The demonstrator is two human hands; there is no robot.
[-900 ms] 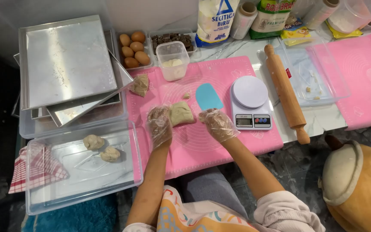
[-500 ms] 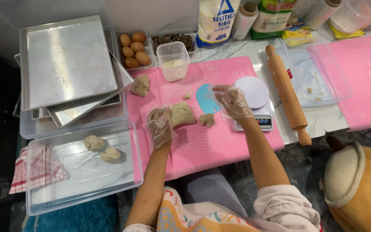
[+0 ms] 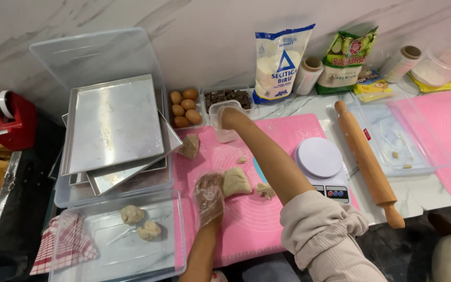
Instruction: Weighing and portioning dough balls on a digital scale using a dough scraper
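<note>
- Dough lump [image 3: 235, 181], pale beige, lies near the middle of the pink mat [image 3: 257, 224], which covers the front middle of the surface.
- Head view: left hand [image 3: 209, 194], in a clear plastic glove, rests on the mat with its fingers curled together, touching the dough lump's left side.
- Right hand [image 3: 227, 117] reaches to the mat's far edge and into a small clear tub [image 3: 221, 123]; whether its fingers pinch anything there I cannot tell.
- A smaller dough piece [image 3: 265, 190] sits just right of the lump, beside the right forearm; another dough scrap [image 3: 190, 148] lies at the mat's far-left corner.
- A white kitchen scale [image 3: 321, 166] stands on the mat's right edge, with a wooden rolling pin [image 3: 367, 162] just beyond it.
- Left of the mat, a clear tray [image 3: 109, 249] holds two dough balls [image 3: 140, 222]; stacked metal baking trays [image 3: 113, 128] sit behind it, and brown eggs [image 3: 185, 107] lie next to them.
</note>
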